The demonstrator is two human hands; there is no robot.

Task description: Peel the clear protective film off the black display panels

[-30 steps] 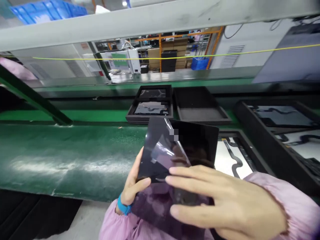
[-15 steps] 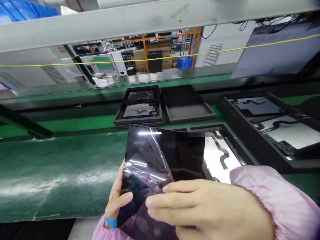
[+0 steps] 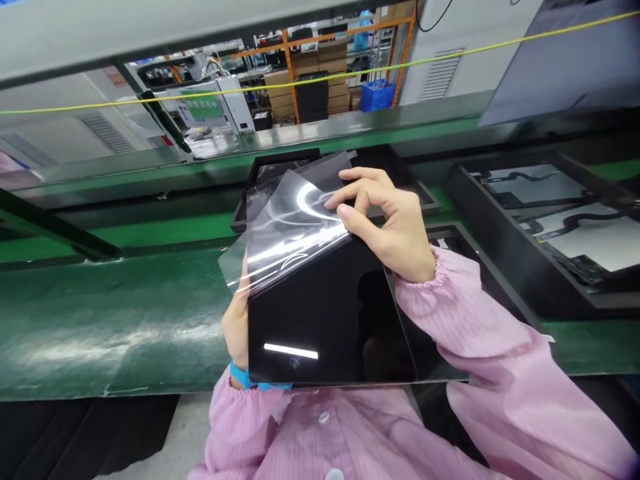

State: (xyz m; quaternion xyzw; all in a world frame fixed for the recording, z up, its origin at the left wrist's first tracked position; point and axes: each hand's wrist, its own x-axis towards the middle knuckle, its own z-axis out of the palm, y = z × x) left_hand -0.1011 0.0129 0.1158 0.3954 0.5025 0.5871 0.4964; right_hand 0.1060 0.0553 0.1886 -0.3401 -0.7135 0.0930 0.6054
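Observation:
My left hand (image 3: pixel 236 328) grips the left edge of a glossy black display panel (image 3: pixel 325 320), its fingers partly hidden behind the panel. A clear plastic film (image 3: pixel 285 230) is lifted and folded back over the panel's upper part, and its loose corner sticks out past the left edge. At the film's upper right side my right hand (image 3: pixel 393 217) is closed in a pinch, with thumb and forefinger at the film. The lower part of the panel shows bare, reflecting a strip of light.
Behind the panel stand a black foam tray (image 3: pixel 243 210) and another dark tray (image 3: pixel 425 197). To the right, a larger foam tray (image 3: pixel 480 227) holds display panels with ribbon cables (image 3: pixel 580 243). They sit along a green bench (image 3: pixel 125 320). A yellow cord (image 3: pixel 200 95) crosses above.
My right hand has moved up and away from me, drawing the clear film back off the panel's lower part. The panel now lies flatter, and the view has tilted downward.

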